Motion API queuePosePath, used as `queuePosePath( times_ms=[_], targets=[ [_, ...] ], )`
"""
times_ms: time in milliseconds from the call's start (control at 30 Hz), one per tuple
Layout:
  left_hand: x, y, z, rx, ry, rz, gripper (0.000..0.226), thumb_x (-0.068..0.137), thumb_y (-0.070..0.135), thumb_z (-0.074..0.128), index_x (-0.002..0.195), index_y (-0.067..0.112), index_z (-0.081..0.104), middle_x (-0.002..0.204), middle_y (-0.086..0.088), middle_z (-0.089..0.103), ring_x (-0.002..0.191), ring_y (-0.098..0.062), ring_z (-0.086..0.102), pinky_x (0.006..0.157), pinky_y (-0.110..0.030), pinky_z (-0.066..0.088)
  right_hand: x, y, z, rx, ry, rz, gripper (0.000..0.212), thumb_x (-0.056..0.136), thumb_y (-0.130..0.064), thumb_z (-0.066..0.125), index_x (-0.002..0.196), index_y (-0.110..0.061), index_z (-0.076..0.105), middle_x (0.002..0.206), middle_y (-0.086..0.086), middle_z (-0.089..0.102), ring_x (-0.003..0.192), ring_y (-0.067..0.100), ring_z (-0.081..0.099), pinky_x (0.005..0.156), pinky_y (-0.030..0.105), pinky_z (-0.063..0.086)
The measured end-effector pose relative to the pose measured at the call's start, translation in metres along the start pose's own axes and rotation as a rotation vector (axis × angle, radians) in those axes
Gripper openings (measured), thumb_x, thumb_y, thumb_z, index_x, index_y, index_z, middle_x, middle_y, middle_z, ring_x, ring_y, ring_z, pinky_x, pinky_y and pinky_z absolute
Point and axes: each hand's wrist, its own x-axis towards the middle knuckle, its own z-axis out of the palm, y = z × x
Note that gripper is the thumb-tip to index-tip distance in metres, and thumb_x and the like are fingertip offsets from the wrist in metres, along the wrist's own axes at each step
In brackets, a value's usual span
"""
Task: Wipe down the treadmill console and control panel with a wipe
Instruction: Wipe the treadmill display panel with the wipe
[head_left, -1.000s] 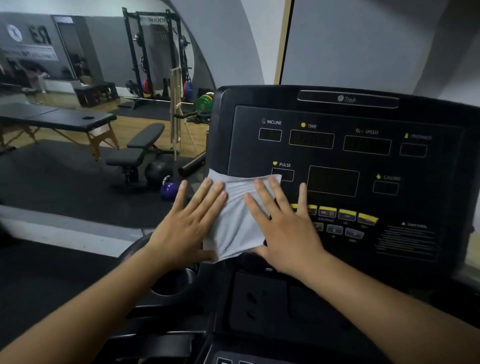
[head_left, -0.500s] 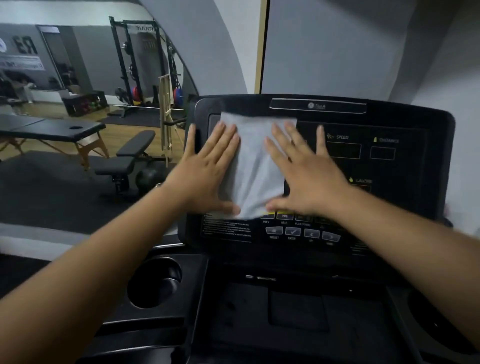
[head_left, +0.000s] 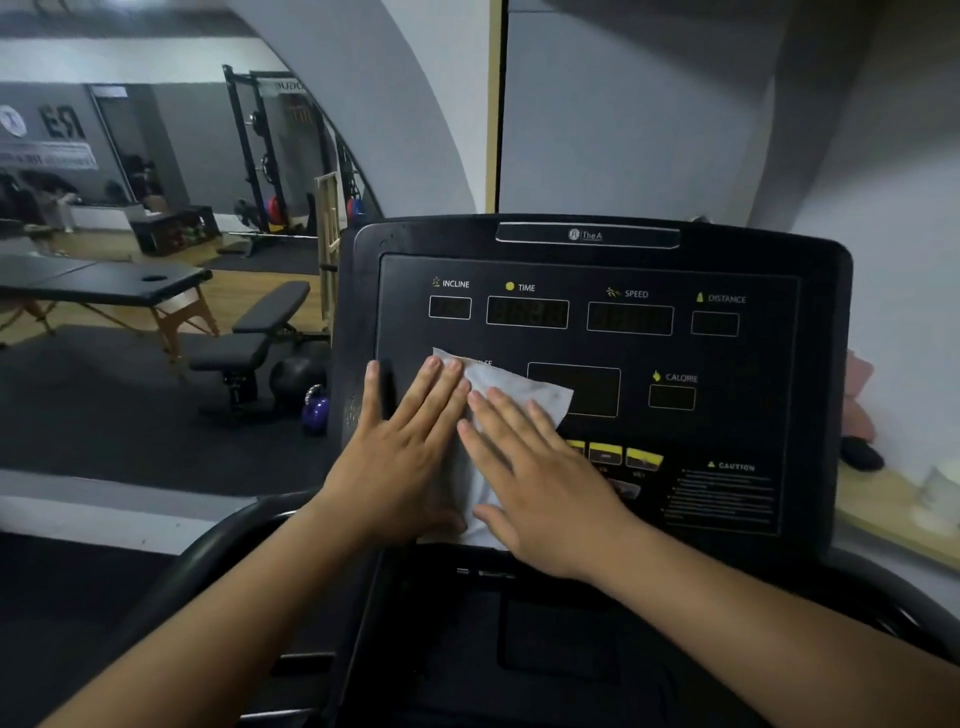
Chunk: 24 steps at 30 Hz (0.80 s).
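- Two hands lie flat on the wipe (head_left: 524, 387), fingers straight. Neither grips it; both press it against the panel.
- The left hand (head_left: 400, 457) covers the left side of the wipe, and its outermost finger rests on the bare black surface.
- The right hand (head_left: 540, 483) lies over the lower right part, fingers pointing up and to the left, close to the left hand's fingers.
- The wipe is pale grey and sits on the lower left area of the treadmill console (head_left: 779, 270), below the INCLINE and TIME windows.
- Just right of the right hand are the yellow buttons (head_left: 605, 453) of the control panel, somewhat blurred.
- Further left, behind the console — a weight bench (head_left: 260, 332), a purple kettlebell (head_left: 315, 410) on the dark floor, and a massage table (head_left: 104, 280).
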Motion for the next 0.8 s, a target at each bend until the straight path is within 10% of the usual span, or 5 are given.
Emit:
queuePosePath(
  times_ms=[333,533,800],
  targets=[
    [0.065,-0.019,-0.053,0.071,0.009,-0.097,0.141,0.063,0.094,0.038,0.15,0.002,-0.023,0.16,-0.016,-0.027,0.147,-0.031,-0.027,0.112,-0.072,-0.009,0.056,0.094,-0.028,-0.277,-0.118,-0.062,0.086,0.091,-0.069,0.017,0.156,-0.015,0.005,0.163,0.012,-0.003,0.15,0.031,-0.009,0.12,0.052,0.002],
    [0.079,-0.001,-0.053,-0.099,0.072,-0.017,0.135,0.073,0.083,0.052,0.151,0.001,-0.021,0.162,-0.015,-0.023,0.15,-0.027,-0.02,0.121,-0.057,-0.003,0.068,0.092,-0.046,-0.23,-0.067,-0.063,0.08,0.086,-0.056,0.033,0.143,0.0,0.04,0.156,0.022,0.029,0.149,0.035,0.01,0.119,0.054,0.014],
    [0.1,-0.007,-0.073,-0.248,0.124,0.027,0.117,0.077,0.053,0.059,0.155,0.005,-0.013,0.163,-0.015,-0.019,0.15,-0.027,-0.022,0.121,-0.056,-0.005,0.081,0.092,-0.032,-0.239,0.005,0.002,0.08,0.093,-0.057,0.012,0.155,-0.009,-0.001,0.161,0.022,-0.001,0.149,0.036,-0.01,0.121,0.051,0.0]
  ],
)
